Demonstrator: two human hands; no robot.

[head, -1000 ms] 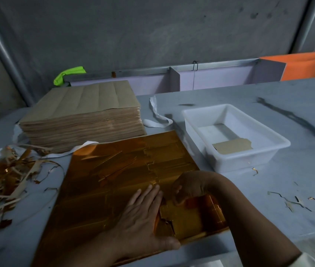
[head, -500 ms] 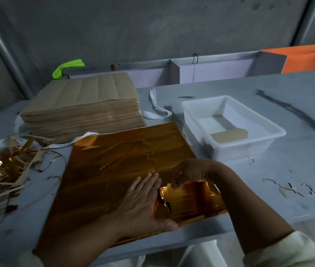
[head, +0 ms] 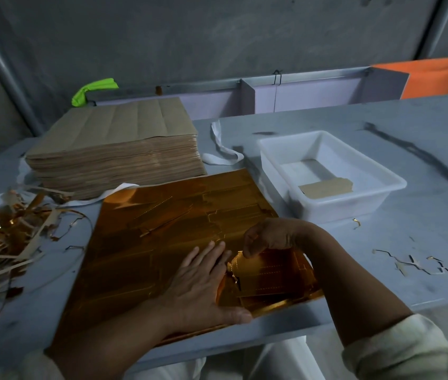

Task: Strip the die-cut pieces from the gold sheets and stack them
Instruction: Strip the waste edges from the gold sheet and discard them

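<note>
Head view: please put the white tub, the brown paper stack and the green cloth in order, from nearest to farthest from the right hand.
From the right hand, which pinches a gold piece:
1. White tub, just to its right.
2. Brown paper stack, behind, to the left.
3. Green cloth, far back left, beyond the stack.

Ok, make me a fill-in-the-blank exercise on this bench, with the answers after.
1. The left hand presses flat on the ____ sheet.
2. The right hand pinches a cut piece at the sheet's near ____ corner.
3. The scrap pile lies on the sheet's ____ side.
4. The tub holding a brown card is ____.
Answers: gold; right; left; white.
</note>
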